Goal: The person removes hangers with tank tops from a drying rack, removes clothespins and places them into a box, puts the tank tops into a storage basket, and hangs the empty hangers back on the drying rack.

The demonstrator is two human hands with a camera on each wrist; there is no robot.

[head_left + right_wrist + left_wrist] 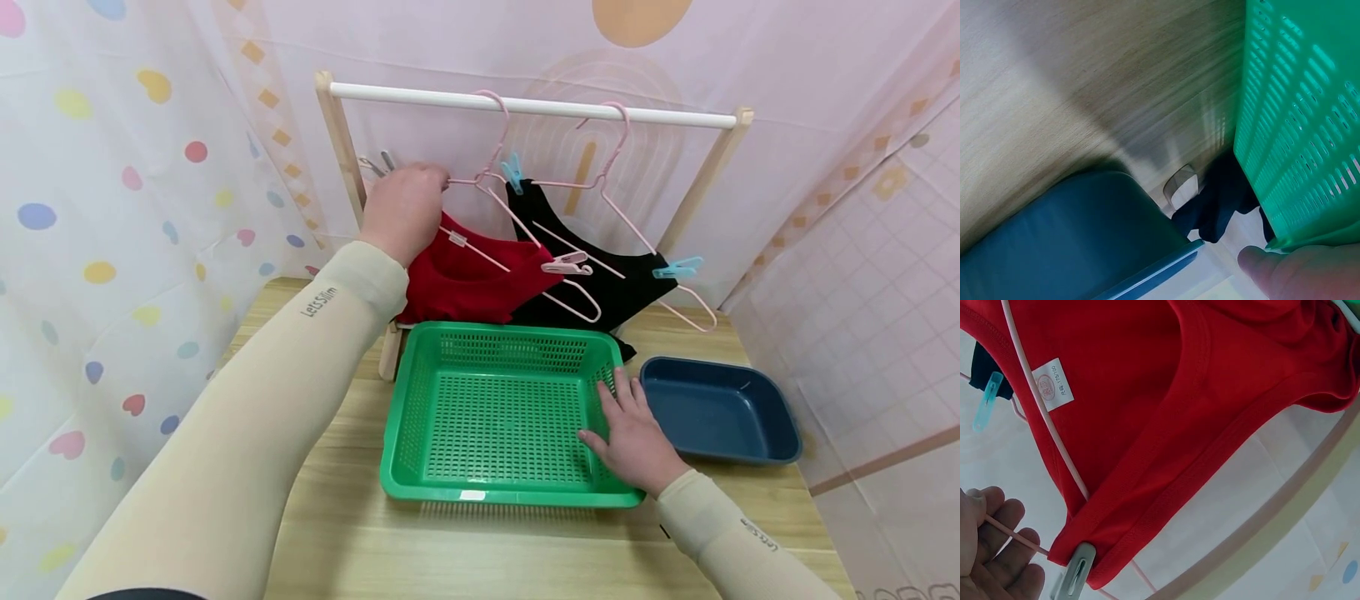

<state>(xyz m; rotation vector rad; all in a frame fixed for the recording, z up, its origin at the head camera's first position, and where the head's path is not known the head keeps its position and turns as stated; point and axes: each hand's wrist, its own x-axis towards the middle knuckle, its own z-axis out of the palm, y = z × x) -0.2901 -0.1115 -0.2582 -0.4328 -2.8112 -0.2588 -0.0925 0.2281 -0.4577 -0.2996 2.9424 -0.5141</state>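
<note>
My left hand (407,207) pinches the wire of a pink clothes hanger (1015,536) between thumb and curled fingers. From this hanger hangs a red tank top (468,279), with a white size label (1052,384) inside its neck. A grey clothespin (1077,569) clips one strap beside the left fingers, and a pink clothespin (567,264) clips the other strap. Down on the right, my right hand (636,433) lies over the right rim of a green slotted basket (400,417), fingers spread and fairly straight. The basket holds nothing.
A black tank top (600,287) hangs behind on a second pink hanger (619,146), clipped by blue clothespins (677,267). Both hangers hook over the white rod (555,107) of a wooden rack. A dark blue basin (720,408) stands right of the basket on the wooden table (337,533).
</note>
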